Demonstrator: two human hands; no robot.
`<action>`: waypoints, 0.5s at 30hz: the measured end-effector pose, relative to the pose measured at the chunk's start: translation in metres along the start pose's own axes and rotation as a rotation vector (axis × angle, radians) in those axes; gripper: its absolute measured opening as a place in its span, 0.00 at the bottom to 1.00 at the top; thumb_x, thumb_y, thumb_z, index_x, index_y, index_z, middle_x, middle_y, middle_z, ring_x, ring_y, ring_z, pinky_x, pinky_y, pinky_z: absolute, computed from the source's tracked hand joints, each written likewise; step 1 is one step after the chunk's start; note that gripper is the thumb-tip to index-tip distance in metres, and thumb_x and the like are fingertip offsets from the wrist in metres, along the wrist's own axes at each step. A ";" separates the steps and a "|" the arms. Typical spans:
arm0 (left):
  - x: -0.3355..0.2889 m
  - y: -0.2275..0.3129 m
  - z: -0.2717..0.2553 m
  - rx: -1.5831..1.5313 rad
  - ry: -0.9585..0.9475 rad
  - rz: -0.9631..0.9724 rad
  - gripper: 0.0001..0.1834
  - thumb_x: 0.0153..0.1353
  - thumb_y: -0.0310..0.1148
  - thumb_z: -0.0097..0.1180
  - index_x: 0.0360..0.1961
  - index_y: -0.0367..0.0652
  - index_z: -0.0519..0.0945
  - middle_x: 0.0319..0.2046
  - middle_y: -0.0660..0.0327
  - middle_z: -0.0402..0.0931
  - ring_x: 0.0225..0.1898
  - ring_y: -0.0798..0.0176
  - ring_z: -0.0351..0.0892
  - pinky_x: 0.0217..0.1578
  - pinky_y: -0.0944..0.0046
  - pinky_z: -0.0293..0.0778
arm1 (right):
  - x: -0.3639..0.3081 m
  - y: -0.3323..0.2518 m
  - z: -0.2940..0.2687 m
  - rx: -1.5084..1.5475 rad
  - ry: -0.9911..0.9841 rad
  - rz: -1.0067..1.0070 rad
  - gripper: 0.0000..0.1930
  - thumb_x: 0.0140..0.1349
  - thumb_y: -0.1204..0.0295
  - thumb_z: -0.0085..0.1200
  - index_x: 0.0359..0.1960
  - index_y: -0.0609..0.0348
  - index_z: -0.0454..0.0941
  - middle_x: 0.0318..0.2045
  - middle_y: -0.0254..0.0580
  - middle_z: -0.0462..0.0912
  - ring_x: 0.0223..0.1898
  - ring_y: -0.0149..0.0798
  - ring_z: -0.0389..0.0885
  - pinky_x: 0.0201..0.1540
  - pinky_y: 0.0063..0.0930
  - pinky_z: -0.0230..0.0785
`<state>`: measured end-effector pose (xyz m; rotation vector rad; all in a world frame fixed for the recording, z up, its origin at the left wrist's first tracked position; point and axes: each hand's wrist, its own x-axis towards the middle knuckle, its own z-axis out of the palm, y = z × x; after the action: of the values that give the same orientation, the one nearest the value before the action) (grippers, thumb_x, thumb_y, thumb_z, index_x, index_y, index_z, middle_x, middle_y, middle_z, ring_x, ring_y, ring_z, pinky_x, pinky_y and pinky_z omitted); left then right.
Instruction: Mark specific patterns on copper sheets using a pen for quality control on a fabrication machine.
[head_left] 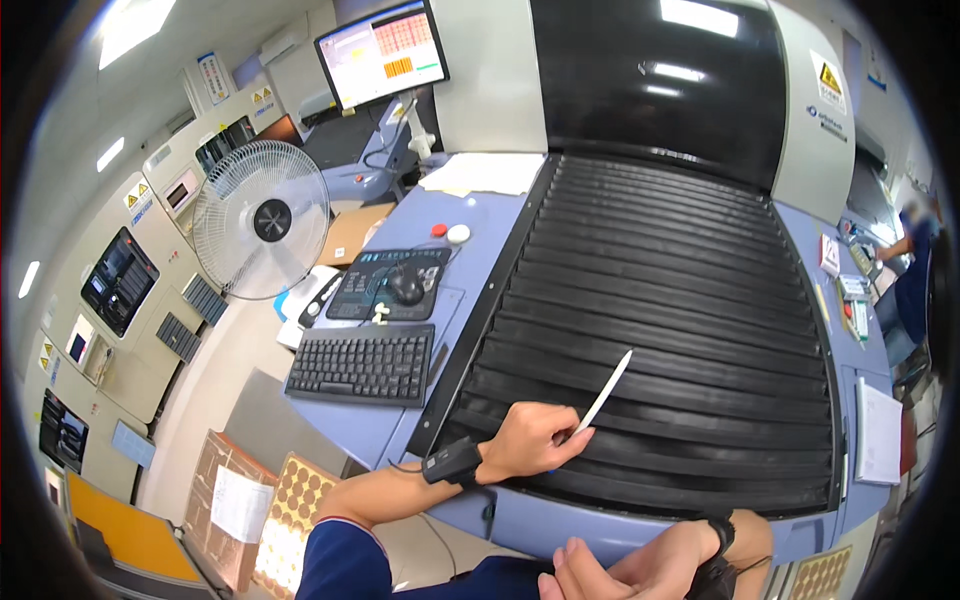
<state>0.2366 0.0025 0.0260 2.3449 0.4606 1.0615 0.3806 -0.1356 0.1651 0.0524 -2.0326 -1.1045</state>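
My left hand (530,440) is closed over the near left part of the black ribbed bed (680,300). It pinches a slim white pen-like stick (608,388), whose tapered end points up and away to the right. At the lower edge, in front of the machine, my right hand (640,575) is turned partly palm up. Its fingers are loosely bent and apart, with nothing seen in them; part of this hand is cut off by the frame. Both wrists wear dark bands.
Left of the bed are a keyboard (362,362), a mouse (406,284), red and white round buttons and white papers (483,172). A fan (262,218) and monitor (384,53) stand beyond. On the right lie a paper pad (878,430) and small boxes; another person (910,270) works there.
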 end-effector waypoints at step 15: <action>-0.001 0.000 0.000 0.007 0.001 0.069 0.15 0.60 0.33 0.71 0.20 0.44 0.78 0.14 0.62 0.73 0.15 0.57 0.74 0.20 0.59 0.69 | 0.001 -0.017 0.012 0.203 -0.031 0.043 0.19 0.72 0.69 0.41 0.27 0.59 0.84 0.26 0.35 0.91 0.33 0.32 0.93 0.79 0.41 0.50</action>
<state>0.2362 0.0021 0.0250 2.3816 0.3869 1.0948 0.3669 -0.1383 0.1503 0.0945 -2.1577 -0.8740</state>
